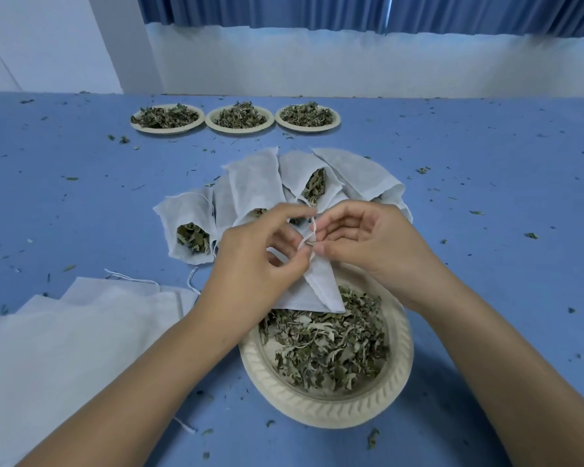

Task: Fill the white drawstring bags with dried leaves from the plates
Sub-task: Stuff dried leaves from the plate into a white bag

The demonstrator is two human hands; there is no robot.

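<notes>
A white drawstring bag (314, 291) hangs over the near cream plate (321, 407), its bottom corner resting on the dried leaves (327, 348). My left hand (250, 261) holds the bag's top and pinches its drawstring (309, 235). My right hand (368, 241) pinches the same string from the right, fingers curled. Behind my hands lie several filled white bags (250, 190) fanned out, leaves showing at their mouths.
Three more cream plates of dried leaves (167, 117) (239, 119) (307, 116) stand in a row at the back. A stack of flat white bags (64, 338) lies at the front left. Leaf crumbs dot the blue table (486, 183). A wall and blue curtain lie beyond.
</notes>
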